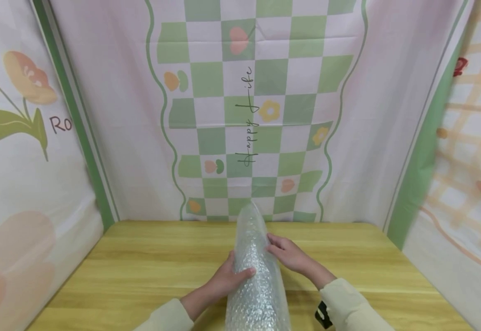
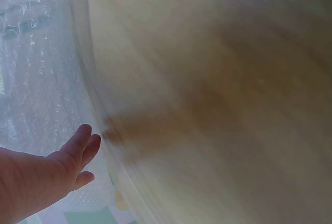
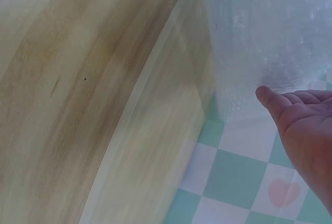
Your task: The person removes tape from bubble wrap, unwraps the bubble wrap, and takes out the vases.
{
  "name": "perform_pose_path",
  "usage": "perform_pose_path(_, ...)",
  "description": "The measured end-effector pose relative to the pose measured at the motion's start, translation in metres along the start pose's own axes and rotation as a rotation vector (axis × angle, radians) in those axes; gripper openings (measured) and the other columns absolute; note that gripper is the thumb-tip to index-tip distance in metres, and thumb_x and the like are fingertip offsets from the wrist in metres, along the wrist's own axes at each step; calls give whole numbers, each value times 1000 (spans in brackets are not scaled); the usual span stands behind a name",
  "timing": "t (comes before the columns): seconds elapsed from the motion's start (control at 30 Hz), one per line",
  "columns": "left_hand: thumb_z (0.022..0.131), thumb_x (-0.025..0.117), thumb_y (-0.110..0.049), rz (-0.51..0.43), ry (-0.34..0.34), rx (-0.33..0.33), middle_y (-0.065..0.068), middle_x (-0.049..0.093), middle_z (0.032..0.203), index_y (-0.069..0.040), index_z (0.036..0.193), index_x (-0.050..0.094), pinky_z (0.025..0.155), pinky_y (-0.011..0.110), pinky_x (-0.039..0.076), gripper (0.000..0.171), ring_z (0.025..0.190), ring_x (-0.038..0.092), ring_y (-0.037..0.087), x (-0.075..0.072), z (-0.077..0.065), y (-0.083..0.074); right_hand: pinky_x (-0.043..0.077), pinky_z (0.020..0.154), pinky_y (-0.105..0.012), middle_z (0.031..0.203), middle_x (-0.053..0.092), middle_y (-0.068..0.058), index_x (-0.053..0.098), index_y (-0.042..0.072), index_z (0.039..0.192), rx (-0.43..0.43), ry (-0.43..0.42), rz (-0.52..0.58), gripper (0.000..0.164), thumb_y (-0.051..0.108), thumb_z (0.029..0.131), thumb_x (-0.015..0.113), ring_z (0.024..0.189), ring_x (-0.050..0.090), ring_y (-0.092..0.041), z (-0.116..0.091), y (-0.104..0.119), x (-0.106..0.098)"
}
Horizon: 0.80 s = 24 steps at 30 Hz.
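A long, tapering piece of clear bubble wrap [image 1: 257,303] rises from the near side of the table, its narrow far end in front of the back cloth. My left hand [image 1: 226,278] holds its left side, thumb laid across the upper face and the other fingers at the left edge, partly hidden. On the right side, farther up, my right hand [image 1: 292,255] holds the edge with thumb and fingertips. In the left wrist view the left hand [image 2: 49,180] is beside the plastic. The right wrist view shows the right hand [image 3: 306,125] against the wrap [image 3: 259,37].
The wooden table [image 1: 149,257] lies under both hands. A small black object [image 1: 323,315] shows beside the right sleeve. Behind the table hangs a green-and-white checked cloth [image 1: 207,78], with printed cloths [image 1: 13,184] at the sides.
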<state>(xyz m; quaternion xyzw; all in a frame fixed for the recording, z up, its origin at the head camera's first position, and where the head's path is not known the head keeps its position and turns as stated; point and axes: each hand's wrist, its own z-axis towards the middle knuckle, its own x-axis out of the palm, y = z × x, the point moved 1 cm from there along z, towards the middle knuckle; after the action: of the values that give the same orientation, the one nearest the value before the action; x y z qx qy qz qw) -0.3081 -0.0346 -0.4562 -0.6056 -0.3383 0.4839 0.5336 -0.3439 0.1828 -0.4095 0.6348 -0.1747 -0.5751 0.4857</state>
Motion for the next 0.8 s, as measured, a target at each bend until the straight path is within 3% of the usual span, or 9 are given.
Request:
perform_pose_path(0.53, 88, 69, -42, 29, -10, -23, 38, 27, 145, 6, 152, 6, 89, 62, 48, 102, 118, 48, 53, -1, 1, 4, 27, 111, -52, 150, 30, -28, 29, -12, 146, 20, -36, -13, 57, 25, 104, 45, 137, 30, -42, 2, 4, -2)
perform_pose_path(0.8, 88, 70, -41, 33, -21, -17, 38, 30, 144, 6, 152, 7, 87, 61, 49, 101, 116, 49, 52, -1, 1, 4, 28, 111, -52, 150, 33, -24, 31, -7, 147, 6, -39, -8, 55, 25, 104, 45, 137, 32, -41, 12, 7, -6)
